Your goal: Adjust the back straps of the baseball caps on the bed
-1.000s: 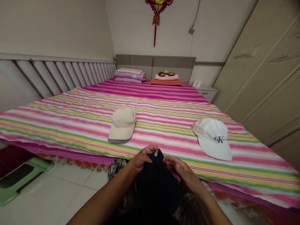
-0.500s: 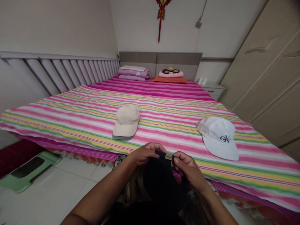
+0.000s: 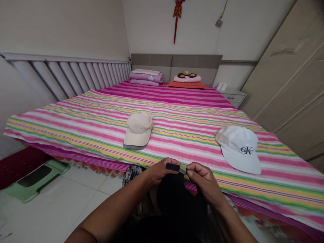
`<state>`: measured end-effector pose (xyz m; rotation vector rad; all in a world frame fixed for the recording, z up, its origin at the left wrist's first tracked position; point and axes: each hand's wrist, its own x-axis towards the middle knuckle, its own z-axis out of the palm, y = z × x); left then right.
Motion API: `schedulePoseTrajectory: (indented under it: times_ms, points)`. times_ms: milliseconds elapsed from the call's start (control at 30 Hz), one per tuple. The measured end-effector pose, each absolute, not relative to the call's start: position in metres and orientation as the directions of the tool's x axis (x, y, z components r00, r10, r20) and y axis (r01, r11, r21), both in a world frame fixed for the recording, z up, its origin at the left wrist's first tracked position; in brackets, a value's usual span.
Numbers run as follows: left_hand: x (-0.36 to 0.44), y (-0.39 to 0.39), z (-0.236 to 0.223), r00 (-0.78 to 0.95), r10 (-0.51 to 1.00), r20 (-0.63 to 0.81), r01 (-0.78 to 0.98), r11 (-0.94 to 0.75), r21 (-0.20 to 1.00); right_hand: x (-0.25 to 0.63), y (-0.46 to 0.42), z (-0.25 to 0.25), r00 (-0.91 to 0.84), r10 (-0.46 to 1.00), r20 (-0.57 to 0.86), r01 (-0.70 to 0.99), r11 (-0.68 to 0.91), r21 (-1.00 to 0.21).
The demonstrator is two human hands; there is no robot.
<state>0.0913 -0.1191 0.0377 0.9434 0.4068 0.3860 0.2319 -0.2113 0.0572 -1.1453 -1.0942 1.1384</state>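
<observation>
A black cap hangs between my hands at the front edge of the bed, its back strap with a metal buckle uppermost. My left hand is closed on the strap just left of the buckle. On the buckle's right side, my right hand pinches the short strap end between thumb and finger. The lower part of the cap blends into dark clothing. Beyond my hands, a beige cap lies on the striped sheet, and a white cap with dark letters lies to the right.
The bed's striped sheet spreads out before me. Folded purple bedding and a pink pillow sit by the headboard. A green stool stands on the floor at left; a nightstand is at the far right.
The strap now sticks out more above my left fingers, and the buckle is tilted more. My hands stay on the cap. The view has shifted slightly, moving the bed and caps rightward.
</observation>
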Motion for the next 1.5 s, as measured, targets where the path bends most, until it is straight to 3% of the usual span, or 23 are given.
schedulePoseTrajectory:
  times_ms: [200,367,467,533,700,767,900,1033,1133,1300,1500]
  points:
    - [0.090,-0.120,0.032,0.829,0.553,-0.089,-0.277,0.543,0.793,0.233,-0.209,0.053,0.200,0.980,0.012,-0.255,0.064,-0.965]
    - [0.086,-0.114,0.037,0.758,0.652,-0.015,-0.407,0.491,0.771,0.248,-0.203,0.050,0.381,0.924,-0.007,-0.531,0.213,-0.820]
    - [0.086,-0.114,0.039,0.736,0.677,-0.033,-0.407,0.481,0.776,0.257,-0.202,0.049,0.399,0.916,-0.033,-0.589,0.229,-0.775]
    - [0.086,-0.113,0.039,0.719,0.694,-0.037,-0.421,0.477,0.771,0.260,-0.204,0.046,0.336,0.939,-0.069,-0.600,0.157,-0.784]
    - [0.083,-0.107,0.038,0.686,0.725,-0.050,-0.446,0.475,0.758,0.256,-0.214,0.024,-0.147,0.966,-0.214,-0.486,-0.259,-0.835]
    - [0.078,-0.102,0.039,0.677,0.732,-0.081,-0.421,0.475,0.772,0.252,-0.217,0.016,-0.216,0.944,-0.249,-0.482,-0.325,-0.814]
    - [0.058,-0.092,0.040,0.727,0.678,-0.113,-0.368,0.523,0.768,0.247,-0.216,0.016,-0.005,0.975,-0.223,-0.633,-0.176,-0.754]
    - [0.029,-0.090,0.031,0.775,0.632,0.008,-0.484,0.584,0.652,0.245,-0.209,0.027,0.137,0.953,-0.271,-0.712,-0.095,-0.696]
    - [0.010,-0.099,0.011,0.796,0.604,0.033,-0.484,0.604,0.633,0.238,-0.201,0.033,0.152,0.954,-0.259,-0.743,-0.063,-0.666]
    - [-0.008,-0.120,-0.022,0.812,0.579,-0.073,-0.370,0.608,0.702,0.226,-0.184,0.034,0.107,0.965,-0.238,-0.745,-0.080,-0.662]
    - [-0.028,-0.110,-0.015,0.703,0.710,0.039,-0.555,0.514,0.653,0.223,-0.159,0.042,0.047,0.980,-0.195,-0.693,-0.109,-0.713]
